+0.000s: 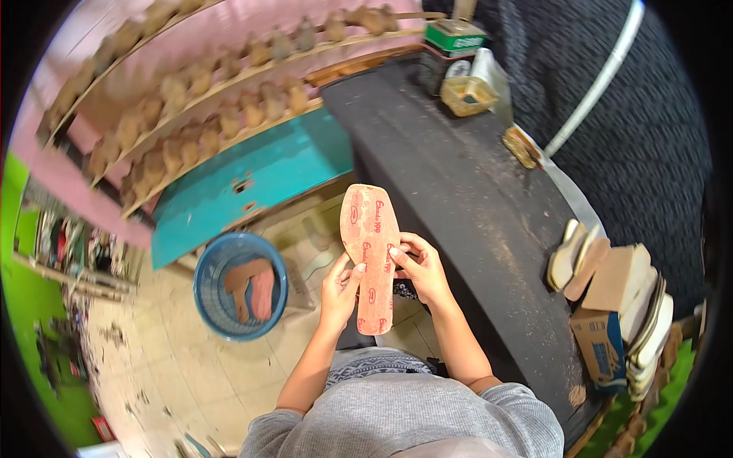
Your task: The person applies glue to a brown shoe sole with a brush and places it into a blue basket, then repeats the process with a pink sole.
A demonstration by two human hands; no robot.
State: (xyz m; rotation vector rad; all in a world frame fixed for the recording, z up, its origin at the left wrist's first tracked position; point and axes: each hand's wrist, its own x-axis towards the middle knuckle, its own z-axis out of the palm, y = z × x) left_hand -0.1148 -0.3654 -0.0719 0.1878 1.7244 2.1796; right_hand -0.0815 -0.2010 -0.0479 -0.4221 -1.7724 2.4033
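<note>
A reddish-orange shoe insole board [370,259] with dark printed lettering is held up in front of my body, its wide end pointing away from me. My left hand [341,290] grips its left edge, thumb on the printed face. On the opposite edge, my right hand [421,269] pinches the board between thumb and fingers. The fingers behind the board are partly hidden. To the lower left, a blue plastic basket [210,301] on the floor holds several brown and pinkish sole-shaped pieces [260,295].
A black-covered table [473,229] runs along my right. On it stand a yellowish tub [468,95], a green tin [454,37] and a cardboard box [599,347] with several soles. Shelves of shoe lasts [229,122] line the pink wall above a teal cabinet [282,156].
</note>
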